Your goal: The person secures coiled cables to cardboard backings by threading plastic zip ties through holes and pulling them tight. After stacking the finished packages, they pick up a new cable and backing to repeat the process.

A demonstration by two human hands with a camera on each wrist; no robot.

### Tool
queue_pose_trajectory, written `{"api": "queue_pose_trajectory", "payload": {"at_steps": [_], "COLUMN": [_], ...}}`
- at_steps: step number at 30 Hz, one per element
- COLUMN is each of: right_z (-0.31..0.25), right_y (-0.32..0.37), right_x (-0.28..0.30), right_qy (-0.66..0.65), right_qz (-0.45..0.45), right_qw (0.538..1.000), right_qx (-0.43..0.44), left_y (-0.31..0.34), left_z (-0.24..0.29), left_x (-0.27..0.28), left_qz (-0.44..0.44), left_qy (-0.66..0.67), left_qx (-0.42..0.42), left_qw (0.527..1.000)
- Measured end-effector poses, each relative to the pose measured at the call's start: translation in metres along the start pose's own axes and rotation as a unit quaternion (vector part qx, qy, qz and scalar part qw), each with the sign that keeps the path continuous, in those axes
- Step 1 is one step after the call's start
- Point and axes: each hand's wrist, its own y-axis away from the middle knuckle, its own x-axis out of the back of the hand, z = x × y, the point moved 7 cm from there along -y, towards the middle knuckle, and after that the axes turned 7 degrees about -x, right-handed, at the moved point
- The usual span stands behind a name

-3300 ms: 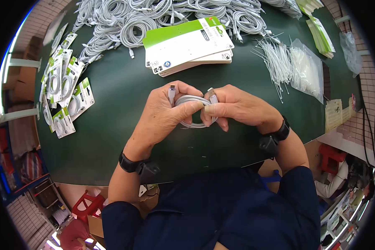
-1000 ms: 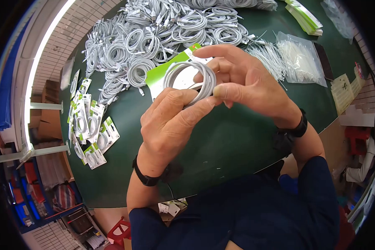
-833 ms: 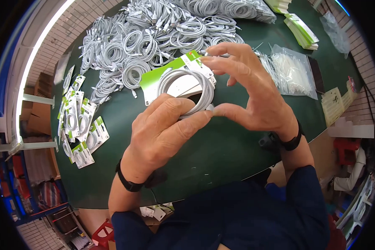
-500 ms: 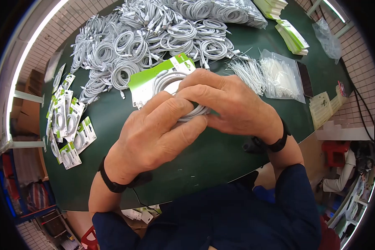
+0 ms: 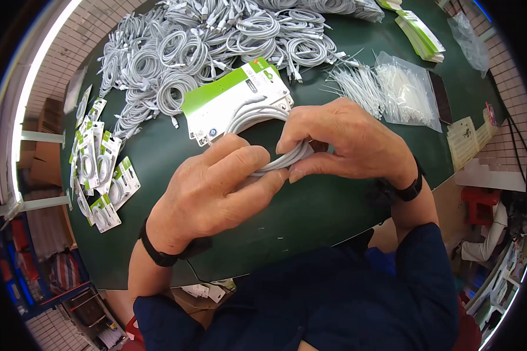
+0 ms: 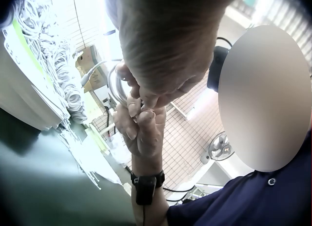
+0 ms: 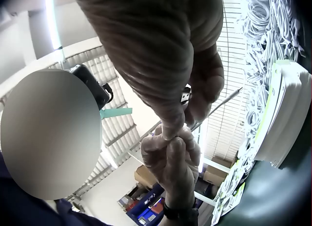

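Observation:
Both hands hold one coiled grey-white cable [image 5: 263, 114] above the near part of the dark green table. The left hand [image 5: 208, 190] grips the coil's lower left side, its thumb along the near edge. At the coil's right side the right hand [image 5: 351, 140] pinches the strands between thumb and curled fingers. Fingertips of the two hands nearly meet. A cable connector [image 6: 87, 79] sticks out from the coil in the left wrist view; a metal plug [image 7: 185, 93] shows by the right hand's fingers in the right wrist view. Behind the coil lies a stack of green-white cards [image 5: 216, 102].
Many coiled cables [image 5: 175, 52] are heaped at the back. Carded cables [image 5: 99, 169] lie on the left. Loose white ties [image 5: 357, 88] and a clear bag of ties [image 5: 407, 90] are right of the card stack. More cards [image 5: 418, 35] stand at the back right.
The right hand, earlier spread beside the coil, has come in and now pinches its right side. The coil, earlier held flatter with both plugs up, has been regripped by the left hand.

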Motion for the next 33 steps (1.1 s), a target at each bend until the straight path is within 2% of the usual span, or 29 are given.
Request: {"api": "queue_pose_trajectory", "payload": {"at_steps": [2, 5, 9, 14, 19, 22, 26, 33], "right_z": [-0.005, -0.014, -0.025, -0.022, -0.01, -0.002, 0.001, 0.01], "right_y": [0.003, 0.008, 0.015, 0.011, 0.009, 0.007, 0.005, 0.004], "right_x": [0.001, 0.005, 0.009, 0.001, -0.008, -0.01, -0.007, -0.007], "right_qy": [0.0, -0.026, 0.008, 0.099, 0.135, 0.088, 0.11, 0.107], "right_qz": [0.025, 0.058, 0.141, 0.111, 0.083, 0.139, 0.119, 0.114], "right_qw": [0.999, 0.997, 0.981, 0.98, 0.981, 0.982, 0.982, 0.984], "right_qx": [0.047, 0.052, 0.136, 0.13, 0.112, 0.097, 0.096, 0.084], "left_y": [0.001, 0.002, 0.001, 0.008, 0.021, 0.021, 0.02, 0.029], "left_z": [0.0, -0.002, -0.004, -0.019, -0.028, -0.031, -0.036, -0.046], "left_x": [0.002, 0.006, 0.006, 0.002, -0.009, -0.008, -0.011, -0.022], "left_qz": [-0.001, 0.015, 0.03, -0.012, -0.026, -0.016, -0.025, -0.006], "left_qy": [0.013, 0.014, -0.004, -0.052, -0.054, -0.061, -0.084, -0.025], "left_qx": [-0.017, -0.059, -0.101, -0.119, -0.098, -0.079, -0.058, -0.001], "left_qw": [1.0, 0.998, 0.994, 0.992, 0.993, 0.995, 0.995, 1.0]}}
